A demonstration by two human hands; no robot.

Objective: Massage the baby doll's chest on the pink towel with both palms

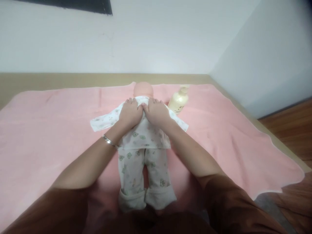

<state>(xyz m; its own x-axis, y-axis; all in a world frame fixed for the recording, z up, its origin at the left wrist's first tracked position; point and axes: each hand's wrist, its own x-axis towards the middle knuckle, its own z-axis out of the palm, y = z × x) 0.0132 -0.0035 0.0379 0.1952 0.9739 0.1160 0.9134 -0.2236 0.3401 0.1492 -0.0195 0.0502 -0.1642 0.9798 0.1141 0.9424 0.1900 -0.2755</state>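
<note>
A baby doll (142, 143) in white printed pyjamas lies lengthwise on a pink towel (48, 130), its head (143, 89) at the far end and its legs toward me. My left hand (130, 113) and my right hand (157, 112) lie flat side by side on the doll's upper body, fingers stretched toward its shoulders and thumbs nearly touching. Neither hand holds anything. A thin silver bracelet (109, 141) circles my left wrist. Brown sleeves cover both upper arms.
A cream lotion bottle (179, 100) lies on the towel just right of the doll's head. The towel covers a beige surface (48, 79) against a white wall. A wooden floor (290, 130) shows on the right.
</note>
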